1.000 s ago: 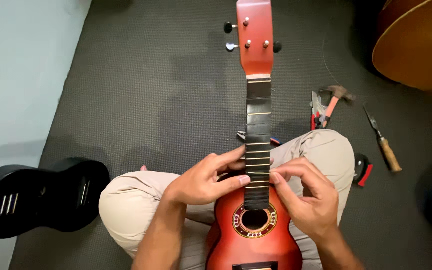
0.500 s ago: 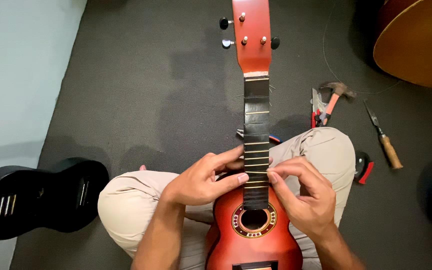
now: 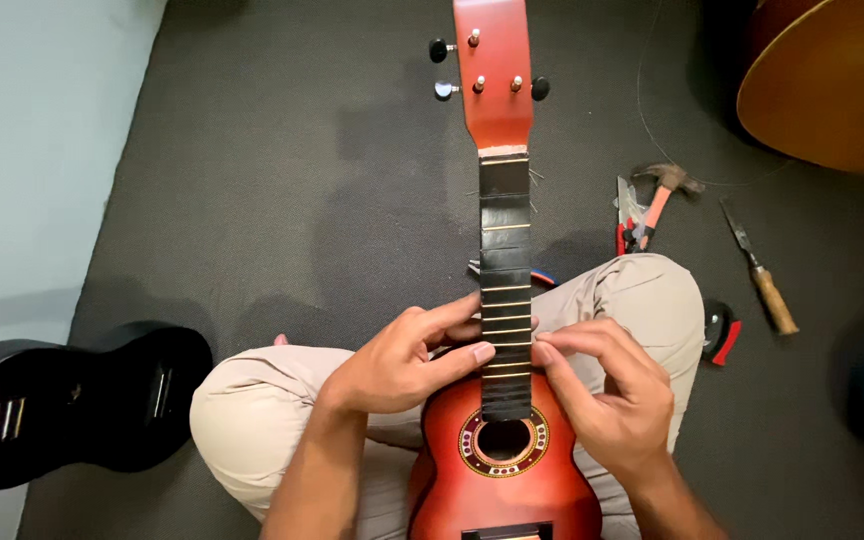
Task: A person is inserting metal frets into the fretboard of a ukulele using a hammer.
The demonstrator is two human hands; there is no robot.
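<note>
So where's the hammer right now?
The hammer lies on the dark floor on the person's right, beyond the right knee, between the ukulele's neck and a wooden-handled chisel.

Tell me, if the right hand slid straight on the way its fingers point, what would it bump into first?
The right hand points leftward, fingertips at the black fretboard edge. Going on, it would cross the fretboard and likely meet the left hand fingertips pressing the opposite edge.

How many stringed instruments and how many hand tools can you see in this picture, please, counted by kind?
Small red-orange guitars: 1, lying on the person's lap, with the left hand and the right hand at its black fretboard.
Black guitars: 1
Large amber guitars: 1, only partly in view
Hammers: 1
Wooden-handled blade tools: 1
Total: 5
</note>
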